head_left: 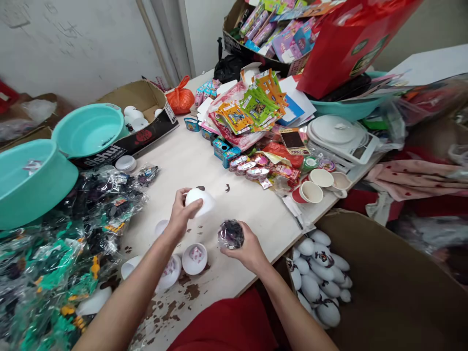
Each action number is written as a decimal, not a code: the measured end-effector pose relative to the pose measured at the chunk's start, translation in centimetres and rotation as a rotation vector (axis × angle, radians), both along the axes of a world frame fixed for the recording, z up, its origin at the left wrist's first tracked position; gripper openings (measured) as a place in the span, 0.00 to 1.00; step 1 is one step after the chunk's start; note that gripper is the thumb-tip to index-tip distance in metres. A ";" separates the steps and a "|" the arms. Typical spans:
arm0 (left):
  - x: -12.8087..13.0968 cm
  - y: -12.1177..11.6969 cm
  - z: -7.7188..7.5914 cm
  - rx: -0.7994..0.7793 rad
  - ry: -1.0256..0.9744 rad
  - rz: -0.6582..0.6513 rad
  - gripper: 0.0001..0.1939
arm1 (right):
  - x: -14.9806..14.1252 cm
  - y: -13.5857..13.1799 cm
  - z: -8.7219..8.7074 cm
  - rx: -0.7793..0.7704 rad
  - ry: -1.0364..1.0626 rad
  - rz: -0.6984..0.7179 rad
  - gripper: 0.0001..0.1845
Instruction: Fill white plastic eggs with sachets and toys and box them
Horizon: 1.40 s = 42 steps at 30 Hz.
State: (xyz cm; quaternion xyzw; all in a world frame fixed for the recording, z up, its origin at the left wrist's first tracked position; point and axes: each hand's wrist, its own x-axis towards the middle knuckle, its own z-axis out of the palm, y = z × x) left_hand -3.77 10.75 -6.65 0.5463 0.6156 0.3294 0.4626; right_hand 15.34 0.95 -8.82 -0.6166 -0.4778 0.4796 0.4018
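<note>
My left hand (183,209) is closed around a white plastic egg shell piece (200,202), raised above the table. To its right, my right hand (247,246) grips a dark toy in clear wrap (231,234); whether a shell sits beneath it I cannot tell. Below them a white shell cup (195,259) stands upright with a small pink-and-white packet (196,254) inside. Another such cup (171,274) is partly hidden by my left forearm, and a further shell piece (129,267) lies to the left of it.
Bagged toys (73,243) heap on the left, beside two teal basins (89,129) and a carton (161,109) with white eggs. Candy packets (252,109), paper cups (311,192) and a kitchen scale (341,134) fill the far right. Several white eggs (321,273) lie in a large box below the table edge.
</note>
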 end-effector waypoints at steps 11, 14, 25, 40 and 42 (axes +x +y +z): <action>1.7 -6.1 4.1 -0.051 0.060 -0.402 0.32 | -1.2 -0.3 0.4 -0.216 -0.038 0.133 0.39; 1.3 -4.6 5.2 -0.047 0.203 -0.527 0.23 | -1.0 0.0 1.0 -0.234 -0.115 0.188 0.36; -0.1 -4.9 5.1 -0.314 0.070 -0.614 0.28 | 0.9 0.0 2.8 -0.183 0.123 0.357 0.43; -1.2 -6.7 6.8 -0.114 -0.051 -0.760 0.32 | 0.6 -3.0 4.4 -0.325 0.893 0.148 0.42; -1.5 -6.4 7.6 -0.019 -0.035 -0.868 0.31 | 0.8 -2.9 5.0 -0.343 0.933 0.181 0.44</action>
